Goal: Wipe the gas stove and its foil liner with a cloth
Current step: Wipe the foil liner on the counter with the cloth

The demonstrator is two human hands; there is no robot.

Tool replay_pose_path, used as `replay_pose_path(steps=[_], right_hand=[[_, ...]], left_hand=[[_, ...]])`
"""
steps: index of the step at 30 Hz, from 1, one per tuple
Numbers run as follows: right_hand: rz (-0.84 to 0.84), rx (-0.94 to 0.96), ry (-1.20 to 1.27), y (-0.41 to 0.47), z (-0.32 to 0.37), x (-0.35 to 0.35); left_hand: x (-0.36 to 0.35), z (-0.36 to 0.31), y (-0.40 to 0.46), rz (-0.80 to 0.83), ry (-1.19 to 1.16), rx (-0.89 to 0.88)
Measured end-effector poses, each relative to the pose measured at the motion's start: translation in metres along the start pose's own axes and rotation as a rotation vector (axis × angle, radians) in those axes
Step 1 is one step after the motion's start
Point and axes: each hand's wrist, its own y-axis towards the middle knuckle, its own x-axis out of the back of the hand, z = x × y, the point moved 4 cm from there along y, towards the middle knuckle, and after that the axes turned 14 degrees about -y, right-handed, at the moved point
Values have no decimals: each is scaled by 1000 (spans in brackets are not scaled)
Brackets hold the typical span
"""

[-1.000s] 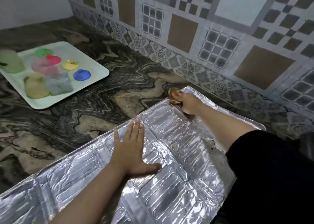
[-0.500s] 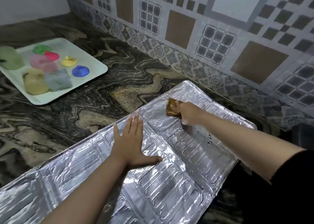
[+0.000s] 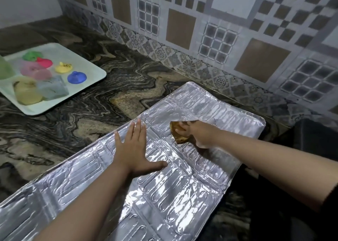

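Note:
A long embossed foil liner [image 3: 184, 195] lies flat across the marbled countertop. My left hand [image 3: 134, 152] presses on its middle with straight, spread fingers. Just to the right, my right hand [image 3: 198, 134] grips a small yellow-brown cloth [image 3: 178, 134] and holds it against the foil in the liner's far half. Part of the cloth is hidden under my fingers. A dark object [image 3: 314, 138] at the right edge may be the gas stove, but only a blurred corner shows.
A pale tray [image 3: 87, 84] with several coloured lids and small containers sits at the far left of the marbled countertop [image 3: 102, 113]. A patterned tile wall [image 3: 201, 36] runs along the back. Small dark specks mark the foil near its far right corner.
My right hand has drawn the cloth back from the liner's far edge toward the middle of the foil. The left hand has stayed pressed in place.

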Motion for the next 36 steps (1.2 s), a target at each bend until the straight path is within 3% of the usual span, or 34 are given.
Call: replay_pose_path(steps=[8,18,26,36], right_hand=[[-115,-267,233,27,-42,-10],[-35,-495,86,76,-105,-1],[27,-369,-43,50,-89,5],[308,-199,44,-40,-36,2]], left_hand=[[-1,0,3,-21,-12,23],[-2,0,4,-28,-10,33],[-1,0,4,-21,-17,49],[1,-3,3,-18,-42,44]])
